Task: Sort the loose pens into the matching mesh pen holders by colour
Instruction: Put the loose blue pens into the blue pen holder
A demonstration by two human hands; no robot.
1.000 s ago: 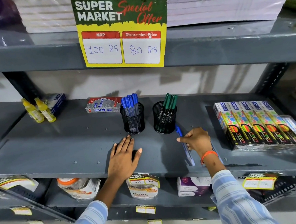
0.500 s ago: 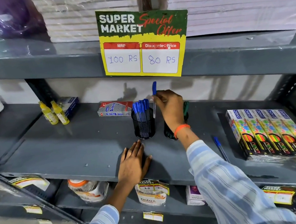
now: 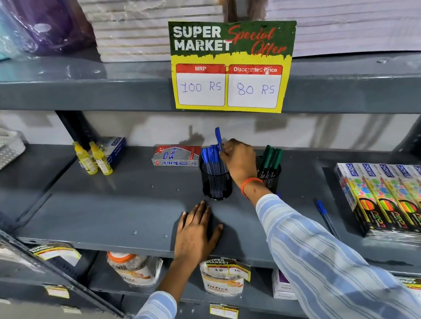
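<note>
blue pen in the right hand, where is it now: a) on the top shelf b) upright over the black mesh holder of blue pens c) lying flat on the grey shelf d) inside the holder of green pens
b: the right hand has its grip on the blue pen, held upright above the black mesh holder of blue pens, not the black mesh holder of green pens.

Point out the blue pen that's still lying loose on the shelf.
The blue pen lying flat left of the neon boxes; the other blue pens stand in the left mesh holder.
</note>
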